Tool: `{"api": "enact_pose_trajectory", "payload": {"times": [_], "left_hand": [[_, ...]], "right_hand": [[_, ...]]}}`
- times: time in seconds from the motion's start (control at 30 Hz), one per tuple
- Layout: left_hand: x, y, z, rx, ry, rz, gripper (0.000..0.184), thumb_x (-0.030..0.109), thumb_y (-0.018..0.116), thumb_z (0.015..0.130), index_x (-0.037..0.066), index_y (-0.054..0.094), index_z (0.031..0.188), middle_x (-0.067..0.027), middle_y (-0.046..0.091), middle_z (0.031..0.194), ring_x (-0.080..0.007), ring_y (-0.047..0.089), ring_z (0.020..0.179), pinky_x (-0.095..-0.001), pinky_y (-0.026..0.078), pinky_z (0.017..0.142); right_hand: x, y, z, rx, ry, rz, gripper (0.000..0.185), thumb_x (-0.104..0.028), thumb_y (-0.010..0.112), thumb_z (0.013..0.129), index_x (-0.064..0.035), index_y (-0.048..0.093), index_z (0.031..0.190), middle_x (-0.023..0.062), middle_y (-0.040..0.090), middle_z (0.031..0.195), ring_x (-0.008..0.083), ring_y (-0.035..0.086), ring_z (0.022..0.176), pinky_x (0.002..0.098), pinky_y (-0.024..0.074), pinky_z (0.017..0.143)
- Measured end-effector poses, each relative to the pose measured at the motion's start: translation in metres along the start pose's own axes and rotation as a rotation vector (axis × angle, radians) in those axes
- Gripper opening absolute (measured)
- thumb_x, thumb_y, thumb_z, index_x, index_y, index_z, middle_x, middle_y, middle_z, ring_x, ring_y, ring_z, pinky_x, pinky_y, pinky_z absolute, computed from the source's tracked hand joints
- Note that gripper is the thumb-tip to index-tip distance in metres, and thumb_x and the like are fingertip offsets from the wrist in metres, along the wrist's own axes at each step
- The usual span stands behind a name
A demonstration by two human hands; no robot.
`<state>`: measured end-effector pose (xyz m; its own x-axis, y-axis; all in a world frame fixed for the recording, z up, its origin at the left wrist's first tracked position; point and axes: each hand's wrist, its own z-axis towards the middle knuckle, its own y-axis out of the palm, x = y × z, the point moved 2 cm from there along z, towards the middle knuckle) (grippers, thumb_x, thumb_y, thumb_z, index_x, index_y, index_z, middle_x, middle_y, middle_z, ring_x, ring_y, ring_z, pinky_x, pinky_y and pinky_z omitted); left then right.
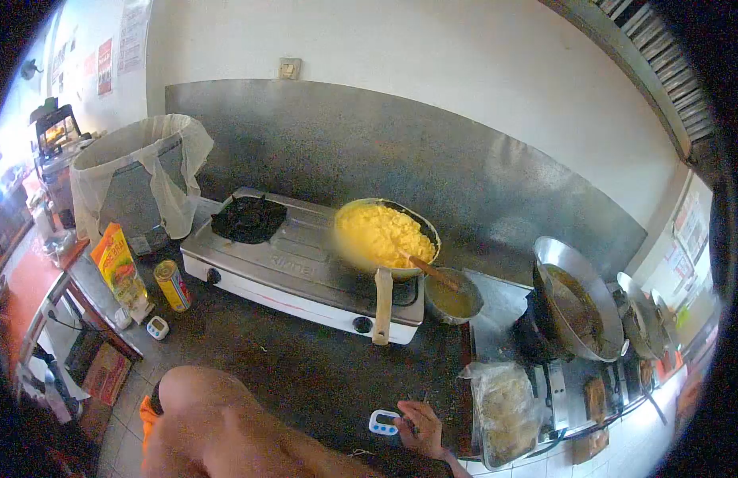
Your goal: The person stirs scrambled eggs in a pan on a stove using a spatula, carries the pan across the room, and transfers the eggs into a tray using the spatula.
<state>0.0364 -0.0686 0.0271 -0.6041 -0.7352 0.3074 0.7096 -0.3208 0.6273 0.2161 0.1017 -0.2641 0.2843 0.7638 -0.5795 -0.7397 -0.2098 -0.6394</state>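
My right hand (421,429) is low in the view over the dark counter. Its fingers are slightly bent and apart, with nothing visible between them. The fingertips are at the right edge of a small white-and-blue digital timer (383,422), and I cannot tell whether they press on it. A bare bent arm fills the lower left, with an orange sleeve edge beside it; my left hand is out of sight. Beyond, a pan (437,237) of yellow scrambled egg (381,231) sits on the gas stove (305,263), a wooden spatula (434,273) resting in it.
The pan's wooden handle (382,307) sticks out over the stove's front. Beside it stands a bowl of liquid (455,303). At right are a large wok (576,319) and a plastic bag (504,414). A yellow can (173,285), pouch (120,267) and second timer (157,327) stand left.
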Motion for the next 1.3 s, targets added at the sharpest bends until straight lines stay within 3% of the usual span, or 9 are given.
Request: {"api": "enact_pose_trajectory", "payload": {"times": [0.1, 0.2, 0.47, 0.53, 0.67, 0.8, 0.9, 1.07, 1.3], "left_hand": [[0.016, -0.027, 0.016, -0.41, -0.168, -0.093, 0.017, 0.004, 0.053, 0.077, 0.008, 0.06, 0.062, -0.0066, 0.058, 0.07, -0.0212, 0.056, 0.064, -0.029, 0.046, 0.05], [0.017, -0.019, 0.004, -0.247, -0.075, 0.028, 0.014, 0.006, 0.056, 0.075, 0.009, 0.058, 0.061, -0.0065, 0.056, 0.069, -0.0224, 0.054, 0.065, -0.0334, 0.044, 0.056], [-0.063, -0.123, 0.07, -0.803, 0.253, 1.174, 0.017, 0.006, 0.059, 0.069, 0.01, 0.059, 0.085, -0.0061, 0.055, 0.098, -0.0265, 0.052, 0.095, -0.0372, 0.041, 0.08], [-0.107, -0.169, 0.065, -0.842, 0.117, 1.483, 0.021, 0.007, 0.06, 0.065, 0.012, 0.06, 0.085, -0.006, 0.055, 0.101, -0.0244, 0.05, 0.1, -0.0383, 0.036, 0.087], [-0.182, -0.237, 0.032, -1.234, 0.193, 1.571, 0.02, 0.011, 0.062, 0.062, 0.009, 0.059, 0.081, -0.0078, 0.055, 0.099, -0.0256, 0.05, 0.099, -0.0399, 0.035, 0.09], [-0.242, -0.287, 0.004, -1.119, 0.222, 1.543, 0.015, 0.016, 0.066, 0.059, 0.008, 0.053, 0.063, -0.0077, 0.056, 0.077, -0.0286, 0.054, 0.08, -0.0394, 0.041, 0.082], [-0.225, -0.261, 0.006, -0.775, 0.385, 1.28, 0.026, 0.017, 0.068, 0.059, 0.01, 0.044, 0.051, -0.0064, 0.051, 0.061, -0.028, 0.052, 0.065, -0.0381, 0.044, 0.072], [-0.229, -0.267, 0.008, -0.775, 0.259, 1.183, 0.03, 0.013, 0.068, 0.061, 0.009, 0.041, 0.047, -0.0046, 0.046, 0.057, -0.0263, 0.049, 0.061, -0.0378, 0.039, 0.06], [-0.235, -0.274, 0.006, -0.799, 0.143, 1.245, 0.024, 0.015, 0.067, 0.061, 0.009, 0.046, 0.051, -0.0031, 0.045, 0.059, -0.025, 0.049, 0.065, -0.0367, 0.038, 0.066]], "right_hand": [[-0.005, -0.002, 0.005, 0.038, -0.06, -0.025, 0.033, -0.009, 0.065, 0.071, -0.0033, 0.057, 0.102, 0.0138, 0.059, 0.098, 0.0257, 0.059, 0.083, 0.0337, 0.0478, 0.069], [-0.004, -0.001, 0.002, 0.04, -0.042, 0.006, 0.033, -0.01, 0.065, 0.07, -0.004, 0.058, 0.102, 0.0133, 0.059, 0.097, 0.0272, 0.059, 0.086, 0.0347, 0.0472, 0.071], [-0.019, -0.019, 0.028, 0.088, -0.272, -0.321, 0.03, -0.009, 0.065, 0.069, -0.0071, 0.059, 0.099, 0.0129, 0.06, 0.093, 0.0257, 0.058, 0.083, 0.0334, 0.0465, 0.068], [-0.025, -0.051, 0.074, 0.256, -0.389, -0.285, 0.028, -0.007, 0.061, 0.071, -0.009, 0.059, 0.099, 0.014, 0.058, 0.093, 0.0259, 0.056, 0.078, 0.0339, 0.045, 0.069], [-0.037, -0.097, 0.184, 0.488, -0.184, -0.583, 0.039, -0.016, 0.057, 0.075, -0.0039, 0.051, 0.112, 0.0218, 0.048, 0.11, 0.0347, 0.045, 0.105, 0.041, 0.0372, 0.087], [0.024, -0.065, 0.26, -0.198, 0.504, -0.621, 0.043, -0.025, 0.059, 0.074, -0.0008, 0.052, 0.109, 0.0225, 0.048, 0.114, 0.036, 0.047, 0.105, 0.04, 0.0386, 0.088], [0.062, -0.054, 0.295, -0.541, 0.549, -0.826, 0.038, -0.031, 0.057, 0.074, -0.0036, 0.059, 0.101, 0.0187, 0.057, 0.103, 0.0323, 0.055, 0.095, 0.0393, 0.0426, 0.082], [0.005, -0.137, 0.347, -0.504, 0.479, -1.1, 0.03, -0.038, 0.052, 0.077, -0.0164, 0.064, 0.094, 0.0112, 0.061, 0.094, 0.0305, 0.058, 0.087, 0.0396, 0.0449, 0.074], [-0.017, -0.142, 0.353, -0.812, 0.087, -1.018, 0.029, -0.039, 0.052, 0.077, -0.0214, 0.061, 0.098, 0.0088, 0.062, 0.091, 0.0302, 0.059, 0.083, 0.0419, 0.0464, 0.072]]}}
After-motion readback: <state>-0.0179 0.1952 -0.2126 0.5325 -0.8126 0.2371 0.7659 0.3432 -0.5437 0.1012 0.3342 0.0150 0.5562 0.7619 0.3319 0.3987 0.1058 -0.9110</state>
